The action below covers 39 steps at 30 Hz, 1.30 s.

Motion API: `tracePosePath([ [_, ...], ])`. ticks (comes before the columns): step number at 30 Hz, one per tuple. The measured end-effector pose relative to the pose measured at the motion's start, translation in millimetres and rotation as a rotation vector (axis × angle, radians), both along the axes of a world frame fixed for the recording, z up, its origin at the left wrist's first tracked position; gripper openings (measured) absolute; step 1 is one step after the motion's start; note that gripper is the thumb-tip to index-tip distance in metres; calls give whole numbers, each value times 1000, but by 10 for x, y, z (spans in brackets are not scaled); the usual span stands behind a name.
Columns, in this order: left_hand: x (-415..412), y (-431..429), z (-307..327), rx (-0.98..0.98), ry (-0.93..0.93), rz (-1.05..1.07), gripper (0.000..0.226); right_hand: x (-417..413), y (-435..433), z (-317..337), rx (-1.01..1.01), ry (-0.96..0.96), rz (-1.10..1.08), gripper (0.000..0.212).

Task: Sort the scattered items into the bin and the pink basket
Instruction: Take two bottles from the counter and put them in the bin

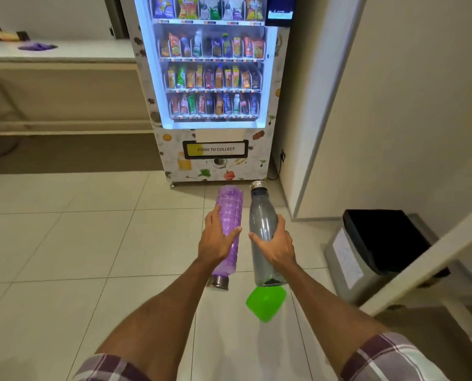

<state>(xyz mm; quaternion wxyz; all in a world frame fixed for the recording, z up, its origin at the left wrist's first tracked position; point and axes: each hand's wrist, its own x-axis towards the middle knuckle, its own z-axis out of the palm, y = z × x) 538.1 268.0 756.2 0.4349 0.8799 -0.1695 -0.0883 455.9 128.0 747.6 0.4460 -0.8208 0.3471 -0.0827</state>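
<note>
Left hand point(218, 240): fingers curled round a purple bottle point(230, 207), its steel cap toward the person.
Right hand point(277, 247): wrapped round a grey bottle point(261, 215), cap pointing away.
Floor: a green plastic piece point(266, 302) lies under the grey bottle.
Bin point(347, 257): black-lined, at right.
Ahead: a lit vending machine point(215, 149).

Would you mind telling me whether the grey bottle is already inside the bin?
No, the right hand grips the grey bottle in the air, left of the bin.
</note>
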Motion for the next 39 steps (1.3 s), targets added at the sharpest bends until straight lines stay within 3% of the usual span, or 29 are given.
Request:
tracePosePath([
  [9, 1456, -310, -267, 15, 29, -57, 89, 1366, -272, -260, 1, 65, -66, 98],
  [22, 3557, -1113, -292, 95, 9, -320, 87, 3097, -720, -386, 80, 66, -344, 102],
  [27, 3979, -1747, -377, 103, 25, -450, 87, 3434, -1254, -475, 77, 108, -471, 101],
  [39, 4458, -4096, -504, 122, 73, -838, 88, 3734, -3140, -610, 131, -1, -778, 99],
])
